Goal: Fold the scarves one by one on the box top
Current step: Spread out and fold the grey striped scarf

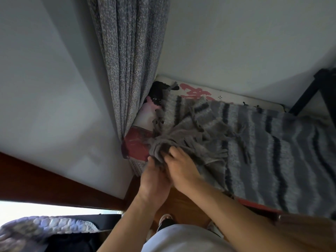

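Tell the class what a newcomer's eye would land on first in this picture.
First, the left hand and right hand gripping the fringed grey scarf at the box top's near-left corner. Next, the grey-and-dark striped scarf spread rightward, and the speckled curtain hanging behind.

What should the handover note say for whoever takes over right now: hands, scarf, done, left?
Left hand: grips the bunched grey fringe at the box's near left corner.
Right hand: fingers dug into the same bunch, pinching it.
Striped scarf: spread across the box top, one fringed end doubled back toward the hands, the far end draping off the right.
Done: scarf laid out, first end gathered.
Left: square the fold and finish it. No other scarves in view.
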